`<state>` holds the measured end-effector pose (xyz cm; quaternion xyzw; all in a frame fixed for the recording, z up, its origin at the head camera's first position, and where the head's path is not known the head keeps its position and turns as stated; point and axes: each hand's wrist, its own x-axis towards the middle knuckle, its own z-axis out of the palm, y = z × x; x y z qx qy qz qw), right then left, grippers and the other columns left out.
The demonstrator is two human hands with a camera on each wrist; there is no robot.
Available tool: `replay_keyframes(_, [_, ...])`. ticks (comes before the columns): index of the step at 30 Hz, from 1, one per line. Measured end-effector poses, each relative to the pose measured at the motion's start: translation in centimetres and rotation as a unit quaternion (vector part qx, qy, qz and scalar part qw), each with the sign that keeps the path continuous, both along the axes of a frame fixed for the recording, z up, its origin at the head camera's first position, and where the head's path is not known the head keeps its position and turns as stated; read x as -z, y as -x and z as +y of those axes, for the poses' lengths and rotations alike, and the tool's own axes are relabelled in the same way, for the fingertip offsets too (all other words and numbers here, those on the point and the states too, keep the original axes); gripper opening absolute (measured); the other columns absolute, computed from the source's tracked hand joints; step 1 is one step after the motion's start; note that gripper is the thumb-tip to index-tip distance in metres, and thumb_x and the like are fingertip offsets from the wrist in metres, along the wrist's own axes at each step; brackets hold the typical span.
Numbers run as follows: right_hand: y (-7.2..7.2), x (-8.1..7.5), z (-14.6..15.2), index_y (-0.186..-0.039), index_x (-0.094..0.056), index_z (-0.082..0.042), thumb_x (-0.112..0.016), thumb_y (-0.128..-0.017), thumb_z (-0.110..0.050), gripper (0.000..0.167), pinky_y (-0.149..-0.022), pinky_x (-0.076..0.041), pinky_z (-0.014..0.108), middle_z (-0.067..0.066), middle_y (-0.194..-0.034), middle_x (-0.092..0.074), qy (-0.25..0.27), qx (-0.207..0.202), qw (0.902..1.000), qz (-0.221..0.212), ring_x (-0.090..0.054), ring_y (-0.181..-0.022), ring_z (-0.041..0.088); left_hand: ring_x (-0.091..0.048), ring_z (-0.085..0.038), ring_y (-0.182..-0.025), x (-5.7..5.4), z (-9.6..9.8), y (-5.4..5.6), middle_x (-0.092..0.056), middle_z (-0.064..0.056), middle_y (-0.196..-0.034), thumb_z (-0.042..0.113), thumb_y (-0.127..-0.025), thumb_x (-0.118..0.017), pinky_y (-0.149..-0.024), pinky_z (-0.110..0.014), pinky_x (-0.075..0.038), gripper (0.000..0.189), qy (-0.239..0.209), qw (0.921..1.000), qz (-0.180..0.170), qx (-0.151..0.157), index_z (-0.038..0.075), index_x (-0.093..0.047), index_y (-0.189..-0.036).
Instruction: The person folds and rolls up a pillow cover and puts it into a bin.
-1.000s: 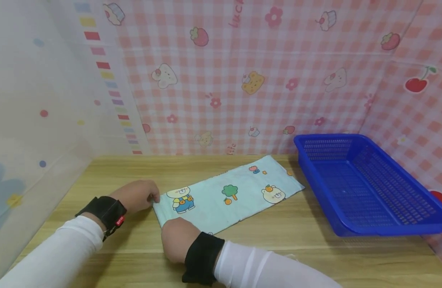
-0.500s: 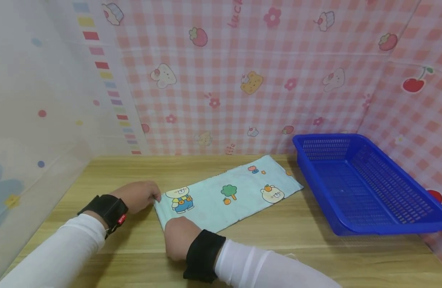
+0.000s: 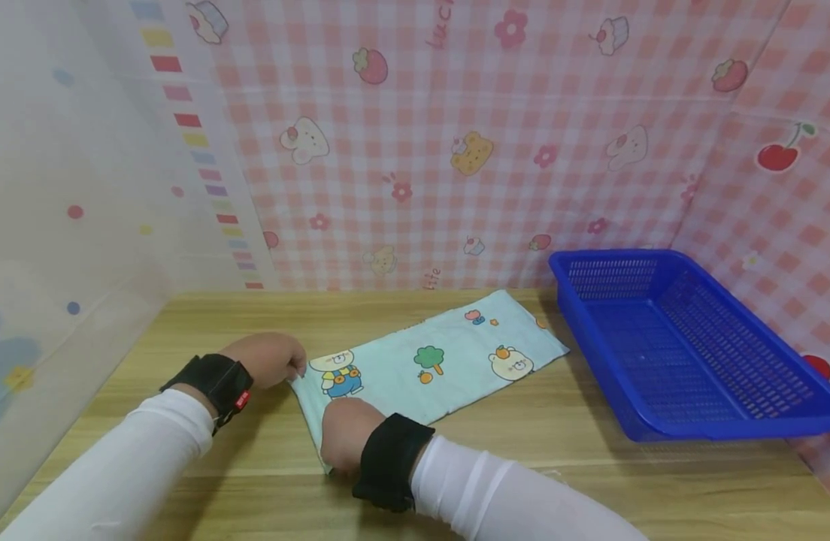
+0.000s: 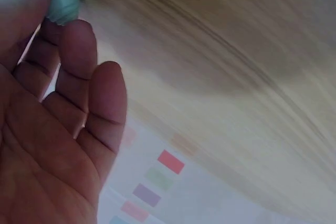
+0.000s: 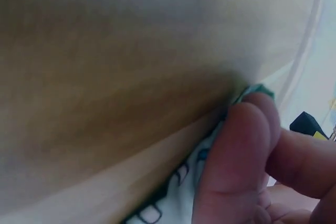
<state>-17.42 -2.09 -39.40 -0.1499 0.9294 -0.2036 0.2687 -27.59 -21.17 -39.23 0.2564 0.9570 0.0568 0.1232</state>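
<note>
Cloth (image 3: 388, 387) lies lengthwise toward the basket (image 3: 733, 430). Left hand (image 3: 273, 359) and right hand (image 3: 350, 436) pinch its end farthest from the basket; right hand nearer.

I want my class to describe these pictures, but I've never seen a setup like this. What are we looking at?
There is no machine here: a person works with two bare hands. The wide picture comes from a camera worn on the head, looking forward and down. The two close-ups come from cameras on the left and right wrists.

On the wood-grain table lies a pale blue cloth printed with cartoon bears. To the right is a blue basket.

The left hand pinches the cloth's far left corner; the right hand pinches the same end, nearer the person.
</note>
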Motion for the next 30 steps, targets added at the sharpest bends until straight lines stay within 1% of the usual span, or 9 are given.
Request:
replay_keyframes(3, [0.4,0.1,0.2,-0.069,-0.067,-0.005,-0.073,-0.094,-0.011,0.026,-0.049,-0.039,0.028,0.004,-0.062,-0.058,-0.010,-0.004,0.9999,-0.001,-0.051,-0.051,0.019,-0.054,-0.016,-0.074,-0.3,0.4,0.0,-0.061,0.004,-0.079,0.007,-0.094,-0.074,-0.069,-0.032,-0.044,0.020,-0.002,1.0000,0.004,-0.007,0.019,-0.067,-0.079])
replay_keyframes(5, [0.5,0.2,0.3,-0.068,-0.068,-0.005,-0.075,-0.093,-0.014,0.028,-0.049,-0.039,0.028,0.004,-0.061,-0.057,-0.019,-0.010,0.9997,0.012,-0.051,-0.051,0.018,-0.052,-0.017,-0.072,-0.4,0.5,0.0,-0.058,0.003,-0.076,0.005,-0.092,-0.076,-0.067,-0.031,-0.042,0.023,-0.013,0.9998,0.005,-0.013,0.018,-0.064,-0.077])
replay_keyframes(7, [0.4,0.2,0.4,-0.073,-0.069,-0.005,-0.076,-0.093,-0.016,0.024,-0.051,-0.039,0.027,0.002,-0.063,-0.057,-0.025,-0.018,0.9990,0.031,-0.051,-0.054,0.017,-0.052,-0.016,-0.072,-0.4,0.5,-0.1,-0.057,0.003,-0.075,0.004,-0.091,-0.076,-0.066,-0.030,-0.041,0.024,-0.025,0.9996,0.010,-0.013,0.017,-0.063,-0.076])
replay_keyframes(10, [0.1,0.3,0.1,-0.082,-0.069,-0.006,-0.073,-0.094,-0.013,0.014,-0.056,-0.039,0.027,0.001,-0.072,-0.056,-0.037,-0.054,0.9945,0.082,-0.051,-0.061,0.016,-0.052,-0.015,-0.071,-0.2,0.2,-0.3,-0.058,0.004,-0.075,0.002,-0.090,-0.075,-0.067,-0.030,-0.043,0.024,-0.039,0.9990,0.021,-0.002,0.017,-0.066,-0.075])
replay_keyframes(12, [-0.3,0.4,-0.1,-0.085,-0.067,-0.008,-0.071,-0.094,-0.010,0.010,-0.057,-0.040,0.026,0.000,-0.074,-0.057,-0.040,-0.075,0.9895,0.117,-0.050,-0.063,0.015,-0.052,-0.014,-0.072,0.0,-0.1,-0.5,-0.061,0.005,-0.077,0.000,-0.090,-0.075,-0.068,-0.031,-0.046,0.023,-0.048,0.9984,0.030,0.006,0.017,-0.070,-0.075])
replay_keyframes(16, [-1.2,0.4,-0.5,-0.081,-0.066,-0.011,-0.068,-0.096,-0.009,0.016,-0.055,-0.040,0.025,-0.002,-0.071,-0.057,-0.042,-0.090,0.9825,0.158,-0.049,-0.061,0.013,-0.056,-0.012,-0.076,0.5,-0.6,-0.9,-0.067,0.004,-0.084,-0.005,-0.086,-0.074,-0.073,-0.033,-0.053,0.023,-0.059,0.9966,0.052,0.023,0.017,-0.076,-0.079])
replay_keyframes(20, [-1.9,0.1,-0.9,-0.081,-0.066,-0.012,-0.064,-0.101,-0.013,0.020,-0.053,-0.041,0.025,-0.003,-0.069,-0.056,-0.065,-0.102,0.9777,0.171,-0.048,-0.059,0.011,-0.059,-0.012,-0.081,0.9,-0.9,-1.0,-0.069,0.003,-0.090,-0.007,-0.086,-0.074,-0.078,-0.035,-0.056,0.023,-0.060,0.9956,0.066,0.030,0.016,-0.077,-0.084])
replay_keyframes(25, [-2.3,0.0,-1.3,-0.076,-0.065,-0.014,-0.065,-0.101,-0.016,0.025,-0.049,-0.039,0.026,-0.003,-0.064,-0.055,-0.083,-0.109,0.9760,0.169,-0.047,-0.055,0.012,-0.060,-0.013,-0.085,0.7,-0.8,-1.1,-0.068,0.003,-0.094,-0.006,-0.089,-0.072,-0.082,-0.038,-0.057,0.022,-0.055,0.9971,0.050,0.016,0.016,-0.077,-0.087])
replay_keyframes(30, [-2.2,0.2,-1.4,-0.081,-0.067,-0.014,-0.066,-0.101,-0.017,0.021,-0.051,-0.042,0.026,-0.003,-0.068,-0.057,-0.091,-0.103,0.9758,0.170,-0.050,-0.058,0.012,-0.059,-0.012,-0.085,0.8,-0.9,-1.0,-0.067,0.004,-0.095,-0.003,-0.090,-0.073,-0.082,-0.037,-0.056,0.021,-0.054,0.9972,0.046,0.022,0.017,-0.076,-0.089])
